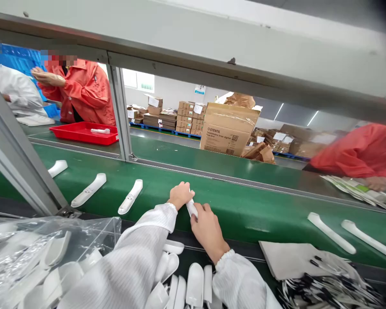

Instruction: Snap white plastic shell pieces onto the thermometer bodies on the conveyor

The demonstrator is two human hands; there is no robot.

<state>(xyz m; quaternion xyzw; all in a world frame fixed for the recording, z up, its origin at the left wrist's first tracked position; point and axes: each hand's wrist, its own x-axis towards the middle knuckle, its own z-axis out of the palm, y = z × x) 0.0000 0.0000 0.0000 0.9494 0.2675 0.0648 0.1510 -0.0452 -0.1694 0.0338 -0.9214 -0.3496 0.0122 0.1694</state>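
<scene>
Over the green conveyor belt point(244, 210), both of my hands close on one slim white plastic housing point(192, 209). My left hand point(181, 195) grips its far end; my right hand point(208, 227) holds the near end, thumb along its side. Fingers cover most of the piece. Left of my hands, a similar white housing point(130, 197) lies on the belt with small marks on its face, and another housing point(89, 191) lies beyond it. To the right rest two smooth white shells point(331, 233) point(369, 239). Below my wrists sit several loose white plastic parts point(194, 283).
A clear bag of white parts point(51, 257) is at lower left; bundled cables point(328, 283) lie at lower right. Metal posts point(119, 113) and an overhead beam point(193, 38) frame the belt. Across it are a red tray point(83, 133), a cardboard box point(227, 128) and co-workers in red point(86, 92).
</scene>
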